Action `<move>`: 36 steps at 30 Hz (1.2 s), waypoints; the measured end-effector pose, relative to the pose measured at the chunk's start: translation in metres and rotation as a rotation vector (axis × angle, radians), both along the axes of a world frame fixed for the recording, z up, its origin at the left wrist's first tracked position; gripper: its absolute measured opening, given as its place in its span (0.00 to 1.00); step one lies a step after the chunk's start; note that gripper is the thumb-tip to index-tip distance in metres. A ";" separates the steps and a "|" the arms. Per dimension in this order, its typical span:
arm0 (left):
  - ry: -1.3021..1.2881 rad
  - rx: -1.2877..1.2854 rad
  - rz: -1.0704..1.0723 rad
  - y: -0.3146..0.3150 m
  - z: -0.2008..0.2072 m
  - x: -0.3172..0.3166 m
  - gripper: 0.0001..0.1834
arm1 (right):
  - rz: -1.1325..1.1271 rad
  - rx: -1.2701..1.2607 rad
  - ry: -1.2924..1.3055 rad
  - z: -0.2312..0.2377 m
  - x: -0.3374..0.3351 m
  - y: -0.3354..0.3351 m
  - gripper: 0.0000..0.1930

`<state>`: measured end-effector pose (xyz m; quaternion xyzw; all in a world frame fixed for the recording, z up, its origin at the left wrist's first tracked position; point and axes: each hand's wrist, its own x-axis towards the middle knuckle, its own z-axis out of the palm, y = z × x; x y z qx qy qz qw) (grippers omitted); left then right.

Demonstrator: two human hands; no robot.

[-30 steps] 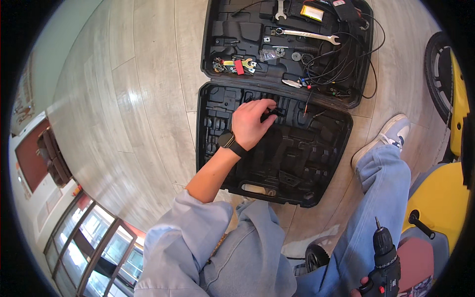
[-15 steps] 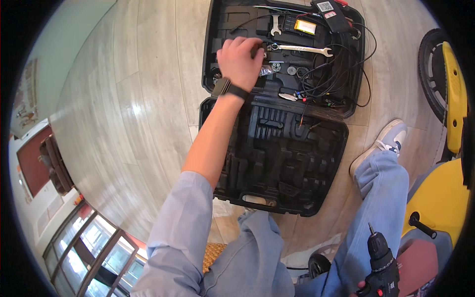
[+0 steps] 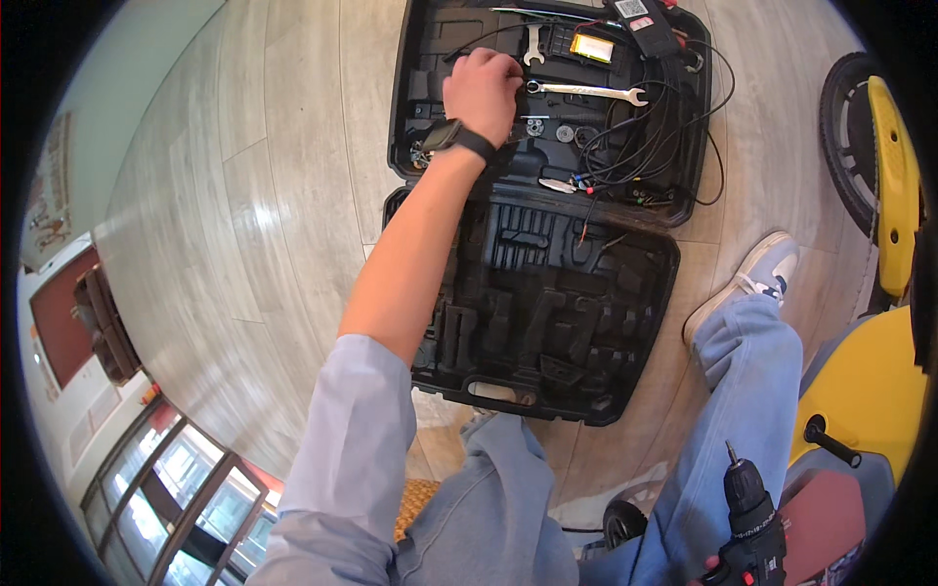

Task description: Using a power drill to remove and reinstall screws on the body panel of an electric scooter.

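My left hand [image 3: 483, 95] is over the upper half of a black tool case [image 3: 398, 117], its fingers curled and their tips hidden beneath. Whatever they hold, if anything, is out of sight. Just right of it lies a long silver combination wrench [image 3: 591, 92], with a short open-end wrench [image 3: 533, 46] above. Small round metal parts [image 3: 565, 134] sit below the long wrench. At the lower right my right hand [image 3: 711, 568], mostly cut off by the frame, grips a black cordless drill [image 3: 748, 523] with its bit pointing up.
Black cables [image 3: 640, 146] tangle over the case's right side, near a yellow-edged battery pack [image 3: 592, 49]. The lower case half [image 3: 547, 293] has moulded hollows. My shoe [image 3: 752, 273] stands to its right, beside a yellow wheeled machine [image 3: 865, 400]. Glass doors [image 3: 176, 498] are lower left.
My left hand has turned and its fingers have curled in more. A small clear bag beside it is no longer visible. The view has shifted slightly; the drill stays in my right hand.
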<state>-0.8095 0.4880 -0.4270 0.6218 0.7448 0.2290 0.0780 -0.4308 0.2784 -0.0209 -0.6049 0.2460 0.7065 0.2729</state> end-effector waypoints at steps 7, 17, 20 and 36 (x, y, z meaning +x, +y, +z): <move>-2.116 -0.082 0.208 -0.059 0.092 0.031 0.17 | 0.000 0.000 -0.032 0.003 0.001 -0.003 0.34; -2.695 -0.240 0.008 -0.098 0.121 0.066 0.12 | 0.088 -0.020 -0.008 0.003 -0.001 -0.001 0.33; -2.601 -0.167 -0.051 -0.102 0.125 0.068 0.13 | 0.084 -0.014 -0.027 0.003 0.000 -0.002 0.33; -1.305 0.213 -0.194 -0.110 0.152 0.081 0.14 | 0.069 0.003 -0.074 0.003 -0.007 0.004 0.33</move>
